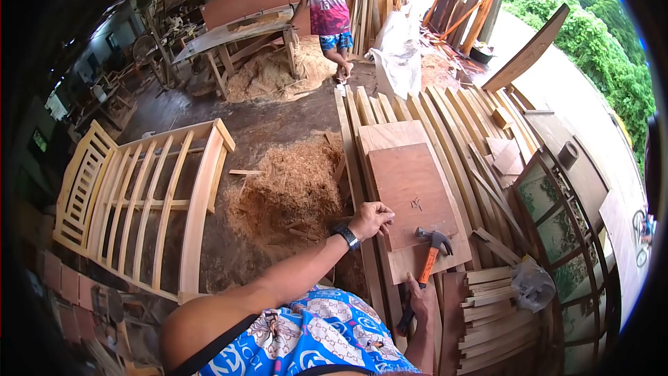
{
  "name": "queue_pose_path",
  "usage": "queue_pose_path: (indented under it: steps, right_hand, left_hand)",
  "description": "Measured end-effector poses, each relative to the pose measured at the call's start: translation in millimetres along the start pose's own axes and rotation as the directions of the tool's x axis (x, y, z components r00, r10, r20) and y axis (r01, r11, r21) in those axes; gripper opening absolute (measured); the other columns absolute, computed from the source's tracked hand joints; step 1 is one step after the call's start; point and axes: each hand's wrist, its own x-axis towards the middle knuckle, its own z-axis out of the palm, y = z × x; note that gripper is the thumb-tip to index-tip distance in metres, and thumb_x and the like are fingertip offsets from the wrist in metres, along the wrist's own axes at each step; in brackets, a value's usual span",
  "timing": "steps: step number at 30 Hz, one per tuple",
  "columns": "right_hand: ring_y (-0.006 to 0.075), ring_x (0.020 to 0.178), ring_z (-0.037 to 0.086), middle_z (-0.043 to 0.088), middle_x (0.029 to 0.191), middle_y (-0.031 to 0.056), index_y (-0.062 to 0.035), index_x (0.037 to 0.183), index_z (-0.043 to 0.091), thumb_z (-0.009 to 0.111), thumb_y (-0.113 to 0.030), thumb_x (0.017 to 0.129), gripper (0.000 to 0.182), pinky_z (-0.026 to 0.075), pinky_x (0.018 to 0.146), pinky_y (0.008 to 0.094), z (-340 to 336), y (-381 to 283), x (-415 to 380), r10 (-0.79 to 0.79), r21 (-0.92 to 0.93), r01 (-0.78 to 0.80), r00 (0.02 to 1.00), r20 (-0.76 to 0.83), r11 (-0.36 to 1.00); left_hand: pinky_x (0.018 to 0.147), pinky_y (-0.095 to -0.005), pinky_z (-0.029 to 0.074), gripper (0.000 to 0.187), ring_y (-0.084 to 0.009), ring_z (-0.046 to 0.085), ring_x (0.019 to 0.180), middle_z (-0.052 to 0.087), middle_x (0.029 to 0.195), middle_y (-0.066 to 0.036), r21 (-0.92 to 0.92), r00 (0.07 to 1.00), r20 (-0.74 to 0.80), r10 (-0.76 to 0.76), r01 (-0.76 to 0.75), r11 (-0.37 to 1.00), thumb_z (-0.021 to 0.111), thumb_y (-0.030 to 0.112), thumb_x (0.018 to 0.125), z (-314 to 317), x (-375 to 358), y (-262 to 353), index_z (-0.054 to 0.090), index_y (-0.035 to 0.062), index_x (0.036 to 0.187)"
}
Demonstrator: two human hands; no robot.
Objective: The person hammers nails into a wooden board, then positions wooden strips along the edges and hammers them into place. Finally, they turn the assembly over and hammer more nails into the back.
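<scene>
My left hand (372,221), with a dark watch on its wrist, is at the left edge of a reddish-brown plywood board (407,181). Its fingers are pinched together, and whatever they hold is too small to make out. In my right hand (423,299) is a claw hammer (427,262) with an orange and black handle. The hammer head is over the board's near edge. Several small nails (416,203) lie loose on the board. Beneath it is a larger, paler plywood panel (396,134), resting on long wooden planks (456,122).
A slatted wooden bed frame (146,202) stands left, beside a sawdust pile (296,181). Stacked wood strips (497,306), a plastic bag (533,284) and a framed panel (567,237) are at right. A person (328,7) stands by a workbench (236,31) at the back.
</scene>
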Motion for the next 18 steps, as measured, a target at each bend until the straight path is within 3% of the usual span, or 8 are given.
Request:
queue_pose_path:
  steps: [5,7,9,10,12,14,16,18]
  right_hand:
    - [0.0117,0.049,0.052,0.052,0.059,-0.0003,-0.0063,0.072,0.056,0.073,-0.038,0.097,0.044,0.043,0.046,0.0331,0,-6,-1,-0.003,-0.009,0.003,1.000,0.006,1.000]
    - [0.0121,0.048,0.052,0.053,0.060,-0.0007,-0.0073,0.072,0.057,0.072,-0.038,0.097,0.043,0.044,0.045,0.0330,-1,5,4,-0.049,-0.090,0.047,0.999,-0.017,0.995]
    - [0.0121,0.050,0.054,0.053,0.061,-0.0011,-0.0082,0.074,0.059,0.071,-0.038,0.097,0.040,0.045,0.046,0.0325,-2,-17,-6,-0.019,-0.034,0.021,0.999,0.050,0.999]
    - [0.0089,0.059,0.052,0.054,0.065,-0.0029,-0.0088,0.081,0.065,0.073,-0.045,0.095,0.040,0.043,0.050,0.0318,-5,-4,2,0.021,0.053,-0.027,0.992,0.123,0.998]
    - [0.0125,0.056,0.058,0.059,0.068,0.0001,-0.0083,0.084,0.063,0.072,-0.044,0.097,0.039,0.048,0.051,0.0321,-12,8,8,0.034,0.050,-0.044,0.983,0.181,0.998]
    - [0.0152,0.056,0.061,0.060,0.070,0.0024,-0.0062,0.091,0.062,0.071,-0.043,0.098,0.038,0.049,0.051,0.0318,-14,-3,1,0.076,0.015,-0.079,0.984,0.159,0.997]
    - [0.0156,0.055,0.061,0.060,0.070,0.0029,-0.0058,0.097,0.062,0.070,-0.042,0.099,0.037,0.049,0.051,0.0318,-20,-3,-7,0.120,0.028,-0.125,0.982,0.148,0.992]
    - [0.0163,0.054,0.059,0.059,0.070,0.0017,-0.0067,0.110,0.060,0.069,-0.043,0.099,0.039,0.050,0.052,0.0325,-23,-4,-12,0.125,0.489,-0.298,0.927,0.355,0.820]
  left_hand:
    - [0.057,-0.0263,0.059,0.021,-0.0116,0.071,0.068,0.074,0.090,-0.008,-0.020,0.999,0.010,-0.050,0.050,0.999,0.069,0.014,0.100,-1,-2,-6,0.071,-0.0036,0.111]
    - [0.058,-0.0274,0.060,0.021,-0.0125,0.071,0.070,0.074,0.092,-0.009,-0.013,1.000,0.019,0.020,-0.020,1.000,0.069,0.010,0.100,-5,0,-17,0.071,-0.0049,0.114]
    - [0.058,-0.0300,0.061,0.023,-0.0138,0.071,0.069,0.075,0.095,-0.010,-0.121,0.998,0.024,0.064,-0.060,0.991,0.070,0.003,0.097,-12,3,-25,0.068,-0.0052,0.119]
    - [0.056,-0.0306,0.060,0.021,-0.0143,0.071,0.068,0.075,0.094,-0.011,-0.143,0.996,0.038,0.079,-0.073,0.987,0.070,0.005,0.098,-17,1,-21,0.067,-0.0050,0.116]
    - [0.058,-0.0302,0.059,0.016,-0.0159,0.071,0.069,0.074,0.090,-0.010,-0.171,0.999,0.002,0.038,-0.037,0.985,0.069,0.010,0.100,-26,6,-25,0.068,-0.0015,0.110]
    - [0.064,-0.0288,0.060,0.017,-0.0155,0.072,0.073,0.075,0.092,-0.009,-0.074,0.998,-0.062,0.034,-0.038,0.997,0.069,0.011,0.100,-33,8,-32,0.069,-0.0011,0.110]
    - [0.065,-0.0280,0.059,0.015,-0.0146,0.072,0.075,0.075,0.098,-0.009,-0.131,0.998,-0.070,0.001,-0.011,0.991,0.069,0.011,0.100,-40,7,-29,0.068,0.0011,0.111]
    - [0.066,-0.0276,0.059,0.014,-0.0138,0.072,0.075,0.075,0.100,-0.009,-0.158,0.997,-0.076,-0.008,-0.004,0.987,0.068,0.012,0.101,-40,8,-29,0.067,0.0023,0.111]
